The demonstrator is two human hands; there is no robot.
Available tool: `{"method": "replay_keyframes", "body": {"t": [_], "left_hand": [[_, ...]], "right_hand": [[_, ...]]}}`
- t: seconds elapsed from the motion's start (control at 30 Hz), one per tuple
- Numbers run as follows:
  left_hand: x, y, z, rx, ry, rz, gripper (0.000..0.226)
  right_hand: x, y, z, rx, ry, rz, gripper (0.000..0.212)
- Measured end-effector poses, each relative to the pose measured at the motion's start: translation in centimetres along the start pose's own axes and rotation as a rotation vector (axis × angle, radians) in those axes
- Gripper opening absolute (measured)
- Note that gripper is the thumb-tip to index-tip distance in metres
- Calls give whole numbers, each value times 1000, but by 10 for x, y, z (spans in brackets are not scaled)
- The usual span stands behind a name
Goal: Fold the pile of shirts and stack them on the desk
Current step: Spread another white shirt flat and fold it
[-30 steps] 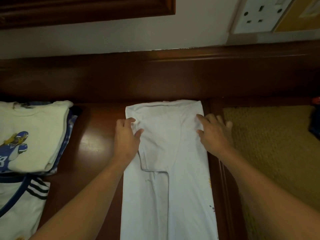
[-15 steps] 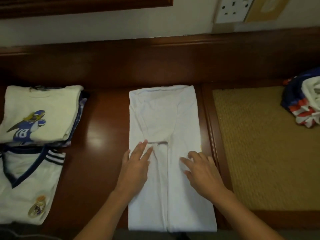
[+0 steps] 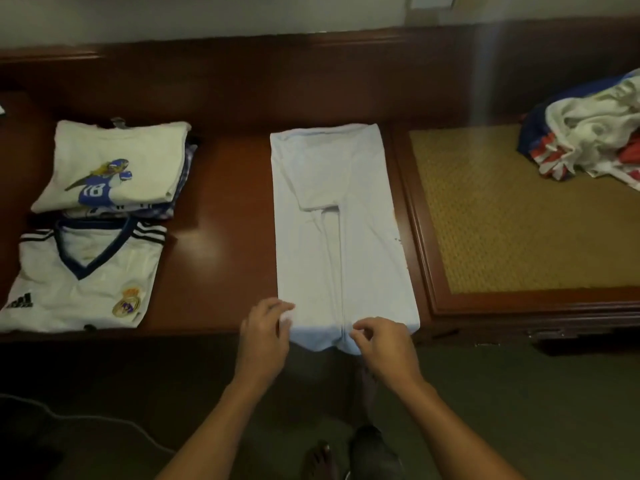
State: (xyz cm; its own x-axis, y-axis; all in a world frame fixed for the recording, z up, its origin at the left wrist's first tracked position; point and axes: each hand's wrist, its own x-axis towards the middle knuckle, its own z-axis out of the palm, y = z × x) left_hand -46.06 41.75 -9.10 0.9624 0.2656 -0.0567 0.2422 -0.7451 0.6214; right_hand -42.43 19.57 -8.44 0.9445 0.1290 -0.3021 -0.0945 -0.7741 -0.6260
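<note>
Head view: my left hand (image 3: 265, 336) and right hand (image 3: 384, 344) pinch near hem of white shirt (image 3: 332, 237), narrow strip mid surface (image 3: 221, 202), hem overhanging near edge. Step, I judge: end-to-end fold. Next: carry hem far to collar, edges square.

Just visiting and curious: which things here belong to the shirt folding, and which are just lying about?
In the job: white shirt, pinched at its hem by left hand and right hand; folded stack; football jersey; unfolded pile; desk.
Lying about: woven mat; wall socket; floor cable.
</note>
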Motion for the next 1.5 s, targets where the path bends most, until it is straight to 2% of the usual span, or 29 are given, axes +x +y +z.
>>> {"method": "replay_keyframes", "body": {"t": [0.07,0.13,0.27,0.4,0.53,0.67,0.87,0.93,1.03,1.13,1.3,1.37,1.5], "left_hand": [[-14,6,-7,-167,89,-255,22],[-26,4,-9,-243,51,-425,22],[-39,-11,4,-344,-99,-562,36],[-40,-10,13,-549,-166,-675,52],[-40,-12,26,-619,-220,-692,53],[-37,-10,34,-658,-192,-702,50],[-35,-10,43,-683,-180,-707,15],[-35,-10,46,-654,-158,-704,10],[-35,-11,48,-602,-91,-712,8],[-39,-13,48,-605,-57,-707,10],[-41,-16,49,-625,-96,-692,15],[-41,-18,51,-641,-132,-691,22],[-40,-23,54,-612,-199,-661,36]], "right_hand": [[-3,-13,14,41,-2,36,21],[-1,-26,22,55,-1,70,18],[9,-40,33,43,67,132,14],[21,-38,30,130,35,164,11],[17,-29,15,253,77,147,9],[10,-9,16,187,89,162,6],[-4,-4,36,-69,188,162,23],[-4,-7,39,-102,207,149,28],[-3,-7,39,-121,194,128,22],[-3,-1,32,-56,172,114,15],[-6,11,21,125,154,-13,8],[-8,20,15,183,228,45,8],[-12,52,4,389,430,365,13]]}}
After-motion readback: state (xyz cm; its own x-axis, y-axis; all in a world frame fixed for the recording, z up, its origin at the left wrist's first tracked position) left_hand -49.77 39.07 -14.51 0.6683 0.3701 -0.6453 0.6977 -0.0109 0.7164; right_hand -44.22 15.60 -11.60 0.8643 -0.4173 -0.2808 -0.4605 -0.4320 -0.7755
